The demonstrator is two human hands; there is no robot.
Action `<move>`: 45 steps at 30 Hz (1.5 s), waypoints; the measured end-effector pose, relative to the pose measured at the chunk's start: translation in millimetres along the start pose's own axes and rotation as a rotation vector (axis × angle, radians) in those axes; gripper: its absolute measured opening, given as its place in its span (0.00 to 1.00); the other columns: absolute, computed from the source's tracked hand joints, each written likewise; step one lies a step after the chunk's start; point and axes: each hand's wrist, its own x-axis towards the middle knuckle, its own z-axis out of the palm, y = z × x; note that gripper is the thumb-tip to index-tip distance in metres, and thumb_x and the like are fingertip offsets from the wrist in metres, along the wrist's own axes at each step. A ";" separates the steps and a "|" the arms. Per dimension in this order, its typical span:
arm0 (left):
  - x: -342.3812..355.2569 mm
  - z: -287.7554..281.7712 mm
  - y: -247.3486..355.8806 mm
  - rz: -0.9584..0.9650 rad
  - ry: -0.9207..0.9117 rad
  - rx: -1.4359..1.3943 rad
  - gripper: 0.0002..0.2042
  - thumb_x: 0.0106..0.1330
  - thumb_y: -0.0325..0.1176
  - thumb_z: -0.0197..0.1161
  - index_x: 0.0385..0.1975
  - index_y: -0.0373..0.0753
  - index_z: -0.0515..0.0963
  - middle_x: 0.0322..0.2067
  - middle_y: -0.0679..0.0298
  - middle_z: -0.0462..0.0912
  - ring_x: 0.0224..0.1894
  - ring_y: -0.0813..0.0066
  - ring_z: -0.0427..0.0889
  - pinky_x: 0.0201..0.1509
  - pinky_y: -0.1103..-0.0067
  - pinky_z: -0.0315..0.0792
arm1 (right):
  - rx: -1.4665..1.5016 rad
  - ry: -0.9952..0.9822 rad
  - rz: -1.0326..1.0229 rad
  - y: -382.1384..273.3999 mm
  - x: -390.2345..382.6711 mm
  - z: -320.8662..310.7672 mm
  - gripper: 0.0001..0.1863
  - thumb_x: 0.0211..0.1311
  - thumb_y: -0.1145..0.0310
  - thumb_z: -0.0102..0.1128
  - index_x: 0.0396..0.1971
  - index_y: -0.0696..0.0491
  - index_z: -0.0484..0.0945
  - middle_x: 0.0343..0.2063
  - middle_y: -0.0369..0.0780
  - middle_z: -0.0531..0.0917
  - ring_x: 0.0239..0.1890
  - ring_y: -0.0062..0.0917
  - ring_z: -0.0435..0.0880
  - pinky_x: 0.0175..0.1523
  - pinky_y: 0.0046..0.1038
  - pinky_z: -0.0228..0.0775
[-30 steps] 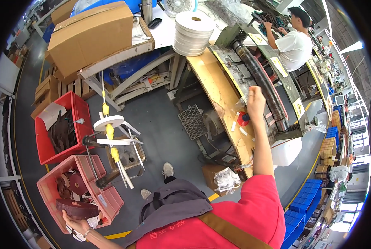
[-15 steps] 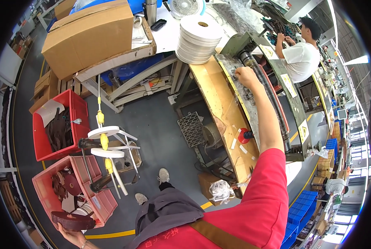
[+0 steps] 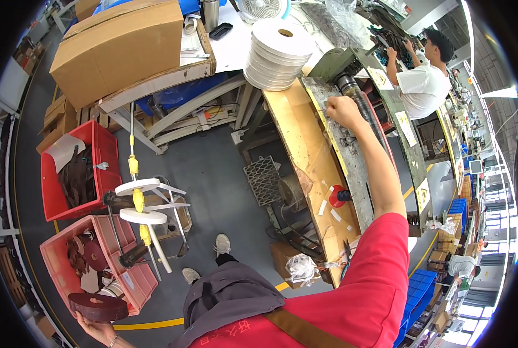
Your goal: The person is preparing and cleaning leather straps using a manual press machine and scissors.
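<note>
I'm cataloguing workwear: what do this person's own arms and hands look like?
The right arm wears a short red fabric sleeve; the right hand is ungloved, its wrist bare. The left hand is ungloved too, with a thin pale band at the wrist. Any left sleeve is out of view.

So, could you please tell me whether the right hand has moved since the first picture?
Yes: the right hand has moved toward the stack of white spools, taken as fixed, and away from the red disc.
</note>
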 end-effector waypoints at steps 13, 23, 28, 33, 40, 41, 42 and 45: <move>20.7 -16.0 0.7 0.025 0.064 0.024 0.25 0.52 0.45 0.59 0.48 0.37 0.67 0.47 0.60 0.70 0.47 0.67 0.69 0.51 0.71 0.65 | 0.069 0.127 0.182 5.1 -20.8 -8.2 0.07 0.50 0.69 0.50 0.25 0.55 0.75 0.22 0.47 0.77 0.31 0.41 0.77 0.36 0.38 0.67; 17.9 -13.9 -2.0 -0.011 0.081 0.022 0.26 0.49 0.45 0.62 0.46 0.35 0.68 0.45 0.59 0.70 0.45 0.66 0.70 0.50 0.71 0.66 | -0.321 -0.186 -0.081 -3.2 3.9 -3.3 0.03 0.42 0.75 0.49 0.19 0.57 0.71 0.17 0.47 0.76 0.26 0.39 0.78 0.32 0.36 0.69; 16.8 -17.5 -1.5 -0.009 0.082 -0.018 0.27 0.48 0.44 0.63 0.47 0.35 0.67 0.46 0.58 0.69 0.47 0.65 0.69 0.50 0.70 0.67 | -0.344 -0.198 -0.106 -11.5 6.0 -5.8 0.03 0.41 0.76 0.49 0.18 0.58 0.72 0.17 0.48 0.77 0.26 0.39 0.78 0.32 0.36 0.70; 19.3 -22.6 -2.5 0.015 0.104 -0.001 0.28 0.48 0.44 0.63 0.48 0.35 0.66 0.47 0.58 0.69 0.47 0.64 0.69 0.50 0.70 0.67 | -0.203 -0.112 -0.061 -3.4 2.1 -3.1 0.03 0.41 0.75 0.49 0.17 0.58 0.71 0.17 0.48 0.76 0.25 0.40 0.77 0.32 0.36 0.70; 24.2 -20.4 -1.7 -0.010 0.117 0.002 0.28 0.48 0.43 0.63 0.47 0.35 0.67 0.47 0.58 0.69 0.47 0.65 0.69 0.50 0.70 0.67 | 0.202 0.097 0.252 17.7 -9.5 -3.6 0.06 0.41 0.71 0.50 0.16 0.58 0.72 0.17 0.49 0.75 0.24 0.41 0.76 0.29 0.35 0.65; 22.6 -16.9 -2.3 -0.001 0.121 -0.002 0.27 0.48 0.43 0.63 0.47 0.35 0.67 0.46 0.59 0.69 0.47 0.65 0.69 0.50 0.70 0.68 | 0.268 0.129 0.289 16.7 -11.0 -6.0 0.06 0.41 0.71 0.50 0.16 0.58 0.71 0.17 0.49 0.75 0.23 0.41 0.76 0.29 0.35 0.65; 21.1 -13.5 -3.0 0.007 0.125 -0.005 0.27 0.48 0.43 0.64 0.47 0.35 0.67 0.46 0.59 0.69 0.46 0.65 0.69 0.50 0.70 0.68 | 0.334 0.161 0.327 16.4 -12.3 -7.7 0.05 0.41 0.72 0.50 0.16 0.59 0.71 0.16 0.49 0.75 0.23 0.41 0.76 0.29 0.35 0.65; 16.2 -5.4 -5.5 -0.015 0.101 -0.043 0.27 0.49 0.42 0.63 0.47 0.36 0.67 0.45 0.59 0.69 0.46 0.66 0.69 0.49 0.70 0.68 | 0.299 0.135 0.330 17.3 -15.9 -4.4 0.05 0.42 0.73 0.49 0.20 0.58 0.72 0.18 0.49 0.75 0.25 0.42 0.76 0.32 0.35 0.66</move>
